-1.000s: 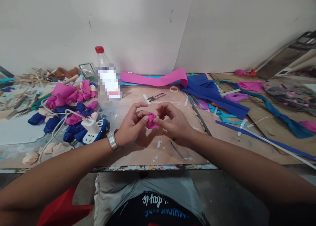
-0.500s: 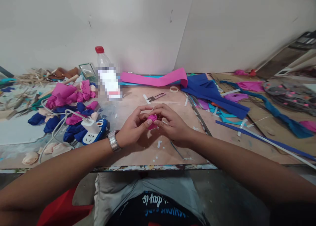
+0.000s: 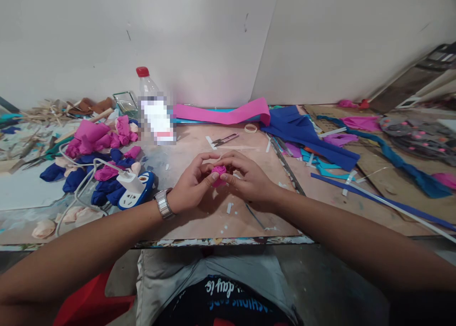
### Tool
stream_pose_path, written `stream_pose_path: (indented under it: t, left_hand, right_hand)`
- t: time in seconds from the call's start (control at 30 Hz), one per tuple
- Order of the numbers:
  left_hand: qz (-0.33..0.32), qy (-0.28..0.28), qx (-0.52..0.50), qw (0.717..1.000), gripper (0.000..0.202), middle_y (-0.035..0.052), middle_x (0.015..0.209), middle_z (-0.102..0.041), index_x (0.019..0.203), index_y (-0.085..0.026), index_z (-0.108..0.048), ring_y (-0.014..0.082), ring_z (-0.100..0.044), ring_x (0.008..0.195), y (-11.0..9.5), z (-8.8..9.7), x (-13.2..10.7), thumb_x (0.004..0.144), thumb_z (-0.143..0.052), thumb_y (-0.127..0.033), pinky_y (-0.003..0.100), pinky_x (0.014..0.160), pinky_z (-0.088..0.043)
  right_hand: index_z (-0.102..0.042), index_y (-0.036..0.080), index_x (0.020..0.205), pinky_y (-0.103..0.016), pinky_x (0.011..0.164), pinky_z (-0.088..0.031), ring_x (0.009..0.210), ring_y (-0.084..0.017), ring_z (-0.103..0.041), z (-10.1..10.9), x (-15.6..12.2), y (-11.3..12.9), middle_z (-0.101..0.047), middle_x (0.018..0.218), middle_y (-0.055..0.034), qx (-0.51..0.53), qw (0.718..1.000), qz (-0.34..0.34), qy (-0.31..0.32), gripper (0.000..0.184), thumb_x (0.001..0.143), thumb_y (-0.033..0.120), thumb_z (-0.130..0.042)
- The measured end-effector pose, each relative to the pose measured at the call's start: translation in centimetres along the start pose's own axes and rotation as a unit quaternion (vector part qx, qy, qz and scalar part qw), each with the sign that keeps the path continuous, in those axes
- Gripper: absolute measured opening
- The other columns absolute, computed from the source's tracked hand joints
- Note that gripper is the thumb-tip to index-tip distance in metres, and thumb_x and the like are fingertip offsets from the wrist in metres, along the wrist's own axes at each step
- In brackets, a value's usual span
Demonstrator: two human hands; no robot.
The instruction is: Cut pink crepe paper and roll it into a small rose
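Note:
Between my two hands is a small magenta crepe paper rose (image 3: 220,170), its rolled top facing up. My left hand (image 3: 194,181), with a metal watch on the wrist, is closed on its left side, thumb at the front. Closed on the right side, my right hand (image 3: 249,179) has its thumb on the petals too. The fingertips behind the flower are partly hidden. Small thread scissors (image 3: 225,140) lie just beyond my hands, near a roll of tape (image 3: 251,128).
Pink and dark blue paper flowers (image 3: 85,136) are heaped at left around a power strip (image 3: 137,190) with a white cable. A bottle (image 3: 147,83) and a lit phone (image 3: 158,119) stand behind. Pink (image 3: 228,112) and blue paper strips (image 3: 309,136) lie at back and right.
Both hands stay in nearly the same place around the rose. The thumbs and the flower have shifted only slightly; the surrounding things have not moved.

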State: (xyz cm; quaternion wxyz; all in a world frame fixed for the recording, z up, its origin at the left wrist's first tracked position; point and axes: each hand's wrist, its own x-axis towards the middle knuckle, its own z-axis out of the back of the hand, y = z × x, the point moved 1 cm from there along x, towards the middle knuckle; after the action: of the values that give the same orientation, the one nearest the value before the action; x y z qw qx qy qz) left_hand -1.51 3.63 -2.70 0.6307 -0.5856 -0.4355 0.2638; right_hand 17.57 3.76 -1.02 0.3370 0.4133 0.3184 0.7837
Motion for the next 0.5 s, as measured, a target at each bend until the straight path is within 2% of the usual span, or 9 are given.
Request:
stream_pose_path:
  t: [0.2, 0.37, 0.5]
  left_hand:
    - [0.017, 0.028, -0.02, 0.999, 0.051, 0.0088, 0.111, -0.071, 0.136, -0.022, -0.045, 0.0174, -0.067, 0.097, 0.24, -0.15, -0.03, 0.094, -0.069, -0.038, 0.032, 0.088, -0.051]
    - [0.045, 0.039, -0.021, 0.998, 0.052, 0.0038, 0.097, -0.07, 0.137, -0.023, -0.041, 0.0132, -0.064, 0.081, 0.36, -0.13, -0.01, 0.094, -0.069, -0.036, 0.027, 0.075, -0.05]
    - [0.06, 0.058, -0.021, 0.996, 0.052, 0.005, 0.1, -0.07, 0.136, -0.023, -0.041, 0.015, -0.067, 0.087, 0.25, -0.2, -0.04, 0.093, -0.07, -0.033, 0.029, 0.078, -0.052]
  right_hand:
    - [-0.07, 0.024, 0.114, -0.032, 0.08, -0.05, 0.095, -0.019, -0.062, -0.08, -0.18, -0.37, -0.066, 0.113, -0.0068, 0.015, 1.0, -0.018, -0.016, 0.027, 0.096, 0.045, -0.066]
    - [-0.071, 0.021, 0.11, -0.03, 0.077, -0.049, 0.085, -0.017, -0.06, -0.11, -0.23, -0.37, -0.068, 0.102, -0.0056, 0.014, 0.999, -0.036, -0.022, 0.027, 0.094, 0.043, -0.069]
    - [-0.072, 0.018, 0.107, -0.03, 0.074, -0.049, 0.079, -0.016, -0.06, -0.18, -0.33, -0.09, -0.071, 0.094, -0.0048, 0.018, 0.997, -0.076, -0.027, 0.028, 0.092, 0.043, -0.071]
